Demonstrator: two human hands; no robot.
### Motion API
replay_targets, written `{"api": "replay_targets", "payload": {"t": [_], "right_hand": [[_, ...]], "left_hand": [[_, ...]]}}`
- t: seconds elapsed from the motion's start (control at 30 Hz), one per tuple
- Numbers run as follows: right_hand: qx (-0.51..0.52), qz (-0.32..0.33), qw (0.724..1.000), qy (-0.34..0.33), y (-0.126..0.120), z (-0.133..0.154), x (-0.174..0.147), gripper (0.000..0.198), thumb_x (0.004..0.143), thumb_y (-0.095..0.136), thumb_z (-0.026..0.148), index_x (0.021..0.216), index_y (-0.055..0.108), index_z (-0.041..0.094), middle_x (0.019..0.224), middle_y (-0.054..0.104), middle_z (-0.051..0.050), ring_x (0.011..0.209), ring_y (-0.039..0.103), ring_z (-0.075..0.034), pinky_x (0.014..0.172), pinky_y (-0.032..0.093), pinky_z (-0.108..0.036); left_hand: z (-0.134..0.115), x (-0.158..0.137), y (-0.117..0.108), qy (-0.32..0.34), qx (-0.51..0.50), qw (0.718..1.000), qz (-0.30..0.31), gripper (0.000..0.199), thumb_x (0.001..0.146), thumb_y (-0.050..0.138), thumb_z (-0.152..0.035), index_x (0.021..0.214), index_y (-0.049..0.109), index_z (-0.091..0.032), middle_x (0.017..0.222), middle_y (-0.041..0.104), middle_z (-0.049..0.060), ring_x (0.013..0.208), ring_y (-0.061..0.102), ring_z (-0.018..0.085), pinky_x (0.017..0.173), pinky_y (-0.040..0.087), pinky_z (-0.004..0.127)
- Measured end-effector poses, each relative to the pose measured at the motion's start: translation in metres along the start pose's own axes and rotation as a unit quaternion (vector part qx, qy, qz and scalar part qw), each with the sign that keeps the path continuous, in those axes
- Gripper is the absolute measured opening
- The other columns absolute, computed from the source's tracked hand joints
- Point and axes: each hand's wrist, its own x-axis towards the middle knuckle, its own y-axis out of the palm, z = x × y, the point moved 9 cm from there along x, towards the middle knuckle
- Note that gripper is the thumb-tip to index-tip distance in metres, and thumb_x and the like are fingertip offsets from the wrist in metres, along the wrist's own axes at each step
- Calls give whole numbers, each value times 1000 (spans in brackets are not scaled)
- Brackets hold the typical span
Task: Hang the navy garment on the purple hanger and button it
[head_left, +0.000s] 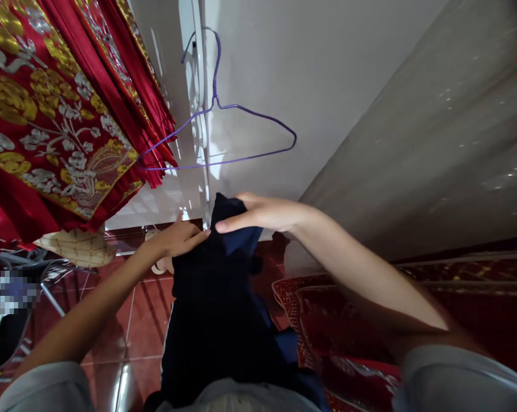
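A purple wire hanger (258, 113) hangs bare by its hook on the white metal frame, in front of me. Below it I hold up a dark navy cloth garment (236, 243); its kind is not clear. My right hand (260, 213) grips its upper edge, thumb on the near face and the other fingers mostly hidden behind. At the garment's left upper edge is my left hand (178, 237), thumb pointing right against the cloth and one finger sticking up. The dark cloth merges with the black trousers below, so its lower end cannot be made out.
Red cloth with gold and silver embroidery (64, 114) hangs at left. A white metal frame (201, 86) stands against the pale wall (327, 51). Grey sheer fabric (447, 149) and red trimmed cloth (352, 332) lie right. Chair legs (54, 297) stand on red floor tiles (144, 320).
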Motion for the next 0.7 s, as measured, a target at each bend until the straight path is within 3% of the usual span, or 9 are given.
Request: {"api": "replay_targets", "payload": {"t": [0.1, 0.17, 0.23, 0.3, 0.37, 0.43, 0.5, 0.57, 0.7], "right_hand": [[-167, -155, 966, -120, -49, 32, -4, 13, 75, 75, 26, 69, 68, 16, 73, 66, -3, 78, 67, -18, 77, 58, -33], [-198, -288, 912, -214, -80, 46, -3, 6, 78, 68, 20, 80, 73, 17, 86, 71, -4, 95, 69, -22, 91, 57, -37], [-169, -380, 868, -272, -102, 42, 8, 16, 82, 63, 19, 94, 73, 19, 99, 72, -5, 109, 67, -23, 101, 54, -41], [-128, -410, 863, -266, -115, 23, 33, 16, 87, 60, 23, 97, 71, 18, 97, 72, -4, 109, 67, -22, 104, 53, -43], [-97, -386, 894, -206, -120, -3, 65, 15, 90, 59, 30, 91, 68, 18, 88, 71, -4, 98, 68, -22, 99, 55, -42], [-76, -363, 917, -144, -124, -26, 86, 19, 92, 58, 33, 83, 65, 18, 79, 67, -3, 86, 67, -20, 91, 58, -39], [-85, -387, 911, -118, -135, -38, 87, 21, 91, 59, 31, 73, 60, 18, 71, 61, -2, 76, 63, -18, 84, 58, -36], [-116, -446, 877, -136, -152, -38, 71, 28, 87, 64, 27, 62, 51, 20, 63, 49, 0, 70, 56, -16, 80, 57, -34], [-160, -492, 834, -193, -167, -32, 32, 42, 81, 71, 27, 55, 38, 21, 58, 32, 3, 64, 45, -14, 71, 54, -31]], "left_hand": [[31, -16, -27, -63, 88, 994, -23, 41, 98, 53, -55, 100, 71, -19, 112, 74, 12, 118, 65, 35, 122, 22, 65], [50, -28, -60, -122, 148, 978, -83, 32, 91, 64, -47, 107, 71, -21, 121, 72, 14, 129, 59, 37, 118, 33, 59], [64, -38, -76, -183, 197, 961, -68, 27, 90, 62, -42, 105, 73, -22, 113, 74, 14, 120, 64, 35, 105, 47, 48], [73, -48, -76, -234, 234, 944, -8, 25, 91, 59, -41, 100, 74, -23, 101, 75, 13, 103, 70, 33, 91, 52, 41], [76, -58, -72, -272, 266, 924, 37, 24, 87, 63, -40, 100, 75, -23, 100, 76, 13, 97, 71, 33, 85, 52, 38], [79, -69, -71, -305, 288, 906, 43, 27, 88, 62, -40, 103, 75, -22, 104, 76, 14, 99, 71, 34, 81, 52, 36], [79, -79, -78, -332, 293, 897, 6, 33, 95, 53, -44, 103, 74, -20, 106, 75, 17, 98, 71, 35, 77, 52, 37], [74, -85, -93, -333, 286, 896, -65, 40, 99, 45, -45, 103, 74, -18, 105, 75, 19, 96, 71, 36, 77, 52, 38], [47, -81, -117, -264, 231, 915, -199, 37, 100, 44, -39, 99, 74, -18, 91, 74, 14, 86, 71, 31, 80, 52, 37]]}}
